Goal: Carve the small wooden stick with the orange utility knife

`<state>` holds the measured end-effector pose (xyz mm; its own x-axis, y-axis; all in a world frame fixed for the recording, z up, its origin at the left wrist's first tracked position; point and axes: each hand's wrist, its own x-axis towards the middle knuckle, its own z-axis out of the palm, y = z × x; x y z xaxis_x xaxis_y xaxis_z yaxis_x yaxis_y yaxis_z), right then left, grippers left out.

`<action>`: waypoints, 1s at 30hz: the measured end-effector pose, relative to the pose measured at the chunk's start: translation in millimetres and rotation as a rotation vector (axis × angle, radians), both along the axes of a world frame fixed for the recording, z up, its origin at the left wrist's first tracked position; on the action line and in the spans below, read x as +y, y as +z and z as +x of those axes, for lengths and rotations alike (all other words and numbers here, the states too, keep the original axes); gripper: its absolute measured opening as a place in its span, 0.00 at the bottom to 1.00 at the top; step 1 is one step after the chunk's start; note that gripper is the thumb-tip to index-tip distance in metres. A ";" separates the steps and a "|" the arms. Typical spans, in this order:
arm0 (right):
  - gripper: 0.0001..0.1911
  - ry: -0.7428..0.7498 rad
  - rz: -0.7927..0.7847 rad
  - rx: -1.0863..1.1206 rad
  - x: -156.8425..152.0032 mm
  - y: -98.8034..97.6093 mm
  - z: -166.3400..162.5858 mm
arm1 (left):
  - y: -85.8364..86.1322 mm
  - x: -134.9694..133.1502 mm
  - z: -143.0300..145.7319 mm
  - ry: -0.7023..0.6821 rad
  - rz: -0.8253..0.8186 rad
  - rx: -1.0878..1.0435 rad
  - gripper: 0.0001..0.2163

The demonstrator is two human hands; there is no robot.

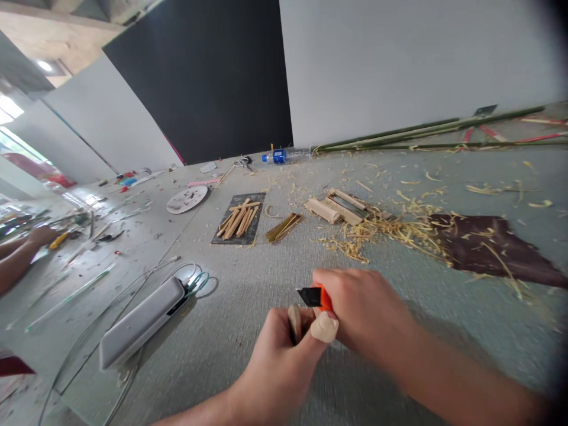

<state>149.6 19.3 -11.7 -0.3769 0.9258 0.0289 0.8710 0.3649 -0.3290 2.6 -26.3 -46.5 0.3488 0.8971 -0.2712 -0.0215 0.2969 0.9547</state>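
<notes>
While pale shavings [350, 247] are littering the worktop [231, 284] before a black panel [213, 77], the right hand [361, 302] is clasping an orange cutter [325, 298], its blade [309, 296] pointing left beyond the left hand [281, 355], whose curled grip is hiding any contents.

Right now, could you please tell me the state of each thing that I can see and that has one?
Orange cutter: blade out
Right hand: closed around the cutter
Left hand: fingers curled; contents unclear
Plastic bottle: lying on its side
Wooden sticks: piled on the dark mat
Shavings: scattered
Brown sheet: spread out
White power bank: lying flat
</notes>
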 end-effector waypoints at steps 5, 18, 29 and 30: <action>0.10 0.102 0.002 -0.046 0.5 -2.4 0.5 | 0.7 2.9 -10.5 -0.002 0.015 0.005 0.27; 0.08 0.102 -0.057 -0.042 -1.7 -2.6 -4.3 | 2.7 2.7 -3.2 0.016 0.167 0.039 0.26; 0.09 -0.038 -0.037 -0.018 -2.5 -6.4 -6.5 | -9.6 -0.3 7.2 0.187 -0.023 -0.041 0.30; 0.09 -0.025 -0.027 0.000 -2.3 -6.4 -5.4 | -7.8 1.2 5.1 0.165 -0.011 -0.039 0.29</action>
<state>144.1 17.0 -18.0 -0.3538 0.9353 0.0037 0.8796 0.3341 -0.3387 7.6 -25.2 -54.4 0.2076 0.9400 -0.2707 -0.1073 0.2969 0.9489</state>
